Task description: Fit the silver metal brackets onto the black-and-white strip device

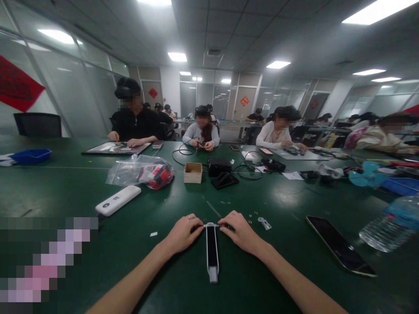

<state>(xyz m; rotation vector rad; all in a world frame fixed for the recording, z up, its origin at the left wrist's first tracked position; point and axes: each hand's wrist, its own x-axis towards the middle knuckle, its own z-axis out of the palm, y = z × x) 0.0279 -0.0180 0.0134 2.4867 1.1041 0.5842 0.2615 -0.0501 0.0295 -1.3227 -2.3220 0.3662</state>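
A long narrow device point(212, 248) with a black face, a white frame and a pale lower end lies on the green table point(176, 283). Across its far end runs a thin light-coloured bar point(211, 225). My left hand point(185, 233) pinches the bar's left end, its fingers closed. At the right end, my right hand point(238, 231) has its fingers closed on the same bar. To the right of my right hand lie a small clear-white piece point(264, 223) and several tiny rings. A small white piece point(153, 234) is left of my left hand.
A white handheld device point(118, 200) and a plastic bag point(142, 171) are at the left. Beyond my hands stand a small box point(193, 173) and black items. A phone point(340, 245) and a water bottle point(391, 224) lie at the right. Several people sit across the table.
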